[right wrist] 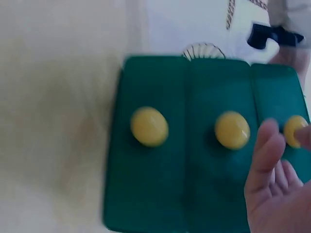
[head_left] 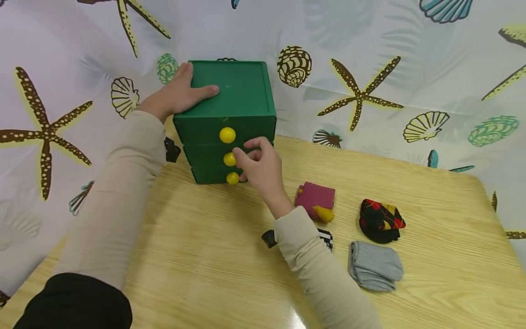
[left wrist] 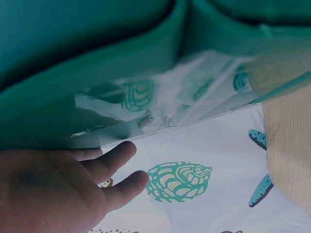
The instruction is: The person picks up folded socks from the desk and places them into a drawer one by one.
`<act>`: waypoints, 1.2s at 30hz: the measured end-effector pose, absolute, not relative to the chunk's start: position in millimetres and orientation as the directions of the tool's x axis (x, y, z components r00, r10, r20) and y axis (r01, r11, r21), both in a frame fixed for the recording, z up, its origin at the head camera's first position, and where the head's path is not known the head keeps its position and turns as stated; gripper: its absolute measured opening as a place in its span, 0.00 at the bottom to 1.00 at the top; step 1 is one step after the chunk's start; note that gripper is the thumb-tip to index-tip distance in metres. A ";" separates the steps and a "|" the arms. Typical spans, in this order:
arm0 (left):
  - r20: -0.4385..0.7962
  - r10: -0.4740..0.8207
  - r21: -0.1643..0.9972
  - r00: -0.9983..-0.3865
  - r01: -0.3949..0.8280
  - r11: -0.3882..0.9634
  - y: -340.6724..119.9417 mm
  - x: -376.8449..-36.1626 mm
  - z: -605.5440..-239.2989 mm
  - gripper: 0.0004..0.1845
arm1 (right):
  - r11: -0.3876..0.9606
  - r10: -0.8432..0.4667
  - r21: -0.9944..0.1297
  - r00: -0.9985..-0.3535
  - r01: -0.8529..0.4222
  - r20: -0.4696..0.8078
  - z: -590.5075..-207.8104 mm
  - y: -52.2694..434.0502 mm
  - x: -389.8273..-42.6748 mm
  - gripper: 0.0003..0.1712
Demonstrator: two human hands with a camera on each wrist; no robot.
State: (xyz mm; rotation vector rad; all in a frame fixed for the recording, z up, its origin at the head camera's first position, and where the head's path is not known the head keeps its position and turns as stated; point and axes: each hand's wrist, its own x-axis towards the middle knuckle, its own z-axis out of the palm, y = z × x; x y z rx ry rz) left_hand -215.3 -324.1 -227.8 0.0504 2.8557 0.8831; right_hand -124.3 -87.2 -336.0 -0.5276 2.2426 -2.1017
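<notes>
A: At the back left of the surface (head_left: pixel 213 256) stands the green drawer box (head_left: pixel 242 91), upright, three drawers stacked, fronts toward the person.

B: Knobs?

A: Three yellow knobs, one per drawer, in a vertical line. Top knob (head_left: pixel 227 135), middle knob (head_left: pixel 229 159), bottom knob (head_left: pixel 232 177).

B: Where is the right hand?

A: The right hand (head_left: pixel 260 169) is at the drawer fronts, just right of the middle and bottom knobs. Its grip is loosely curled; from the head view the fingertips sit beside the middle knob. In the right wrist view the fingers (right wrist: pixel 269 145) are near the knobs but close on none.

B: So the knob lies which way from the grip?

A: To the grip's left, near or touching; cannot tell which. The drawers would slide toward the person, along the box's depth.

B: Left hand?

A: The left hand (head_left: pixel 176 93) lies flat on the box's top left edge, fingers straight, pressing down. The right hand is the nearer one to the knobs.

B: Other items?

A: Four folded socks right of the box: a maroon sock (head_left: pixel 314 198), a black-and-red sock (head_left: pixel 381 220), a grey sock (head_left: pixel 375 265), and a black-and-white sock (head_left: pixel 326 237) partly hidden by the right sleeve.
</notes>
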 end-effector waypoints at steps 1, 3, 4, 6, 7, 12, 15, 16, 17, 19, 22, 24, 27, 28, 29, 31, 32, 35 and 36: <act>-0.135 0.076 0.563 -0.988 -0.013 0.826 -324.0 -215.1 -228.2 0.55 | 0.045 -0.230 -0.971 -0.948 -0.235 0.219 -341.3 -88.6 -122.1 0.16; -0.133 0.073 0.561 -0.988 -0.015 0.828 -324.4 -214.5 -228.1 0.55 | 0.074 -0.170 -0.969 -0.960 -0.238 0.223 -351.5 -95.8 -117.0 0.16; -0.132 0.073 0.559 -0.989 -0.013 0.829 -324.8 -214.2 -227.7 0.55 | 0.084 -0.144 -0.969 -0.965 -0.232 0.218 -356.2 -100.9 -114.5 0.16; -0.128 0.073 0.559 -0.989 -0.012 0.829 -324.4 -213.4 -226.7 0.54 | 0.085 -0.111 -0.976 -0.976 -0.200 0.190 -364.8 -110.7 -110.5 0.19; -0.128 0.071 0.560 -0.989 -0.013 0.829 -324.6 -213.2 -227.2 0.55 | 0.074 -0.100 -0.981 -0.980 -0.177 0.169 -368.9 -115.8 -109.2 0.20; -0.121 0.065 0.558 -0.991 -0.013 0.830 -324.6 -212.8 -229.1 0.55 | -0.163 -0.076 -0.983 -0.993 -0.079 0.092 -386.0 -138.9 -109.2 0.22; -0.113 0.060 0.559 -0.992 -0.014 0.829 -324.8 -212.5 -229.4 0.55 | -0.272 -0.039 -0.959 -0.995 -0.074 0.088 -390.7 -149.8 -110.9 0.23; -0.111 0.058 0.559 -0.992 -0.014 0.829 -324.9 -212.4 -229.3 0.55 | -0.293 -0.023 -0.953 -0.996 -0.081 0.092 -391.8 -152.9 -111.5 0.23; -0.109 0.057 0.561 -0.992 -0.014 0.828 -325.1 -212.2 -229.3 0.55 | -0.305 -0.005 -0.948 -0.995 -0.091 0.098 -392.4 -155.7 -111.9 0.23; -0.106 0.059 0.563 -0.993 -0.011 0.826 -325.6 -211.8 -228.9 0.55 | -0.326 0.025 -0.938 -0.993 -0.114 0.112 -393.0 -160.4 -112.8 0.23; -0.099 0.061 0.566 -0.993 -0.006 0.825 -326.1 -211.0 -227.7 0.55 | -0.345 0.058 -0.928 -0.990 -0.139 0.126 -393.6 -165.8 -115.1 0.24; -0.095 0.060 0.569 -0.994 -0.005 0.822 -325.3 -210.9 -227.3 0.55 | -0.360 0.070 -0.922 -0.989 -0.144 0.127 -393.3 -167.7 -116.9 0.25; -0.091 0.061 0.572 -0.994 -0.002 0.820 -324.3 -211.0 -227.2 0.55 | -0.380 0.087 -0.914 -0.989 -0.143 0.118 -393.5 -170.4 -120.2 0.25; -0.092 0.062 0.573 -0.994 -0.002 0.820 -324.0 -211.0 -227.4 0.55 | -0.384 0.092 -0.912 -0.989 -0.142 0.115 -393.7 -171.1 -121.1 0.25; -0.093 0.063 0.573 -0.994 -0.001 0.820 -323.7 -211.0 -227.6 0.55 | -0.387 0.100 -0.911 -0.989 -0.144 0.114 -394.1 -171.7 -121.8 0.24; -0.095 0.065 0.573 -0.993 -0.001 0.819 -323.6 -210.6 -228.0 0.55 | -0.388 0.114 -0.909 -0.987 -0.152 0.116 -395.4 -172.7 -123.0 0.23; -0.096 0.063 0.575 -0.993 -0.004 0.818 -323.7 -210.2 -228.0 0.55 | -0.386 0.117 -0.909 -0.986 -0.157 0.120 -396.3 -173.2 -123.6 0.22; -0.101 0.056 0.579 -0.993 -0.013 0.815 -324.2 -208.9 -227.8 0.55 | -0.367 0.128 -0.914 -0.982 -0.174 0.136 -398.3 -174.4 -124.8 0.21; -0.101 0.056 0.582 -0.993 -0.013 0.813 -324.3 -208.7 -227.8 0.55 | -0.357 0.132 -0.917 -0.981 -0.180 0.141 -399.1 -174.7 -125.2 0.21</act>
